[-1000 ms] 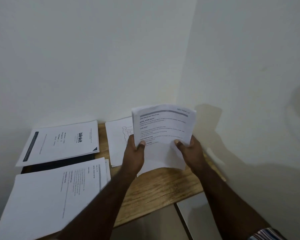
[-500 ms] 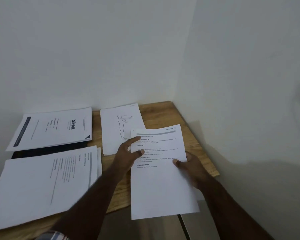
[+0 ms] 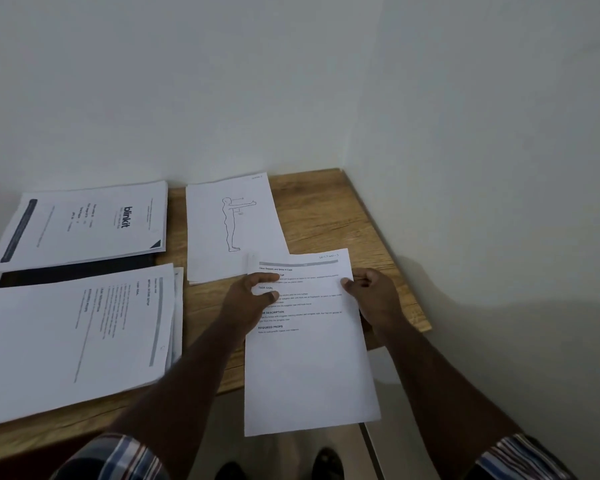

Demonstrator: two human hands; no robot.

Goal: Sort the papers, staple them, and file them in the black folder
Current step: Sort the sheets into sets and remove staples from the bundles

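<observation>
Now, head view:
Left hand: the left hand (image 3: pixel 253 299) holds the left edge of the printed sheet (image 3: pixel 309 358). Its thumb lies on top of the page and its fingers curl at the edge, so the grip is closed on the paper.
Right hand: the right hand (image 3: pixel 369 292) pinches the right edge of the same sheet near the top corner, thumb on top. This grip is closed on the paper too.
Printed sheet: it sits between the two grips, with its top end over the desk (image 3: pixel 329 220) and its bottom end hanging past the front edge. It has lines of print on the top half.
Drawing pile: just behind the left grip lies the drawing pile (image 3: pixel 229 230), flat on the desk. The top page shows the outline of a standing person with one arm held out. The held sheet covers its near right corner.
Near pile: well to the left of the left grip lies the near pile (image 3: pixel 80 337), with print turned sideways.
Far pile: behind the near pile lies the far pile (image 3: pixel 80 223) with a bold logo.
Black folder: the black folder (image 3: pixel 77 271) lies under the far pile. Only a dark strip shows between the two left piles.
Sleeves: striped sleeves (image 3: pixel 118 459) show at the bottom.
</observation>
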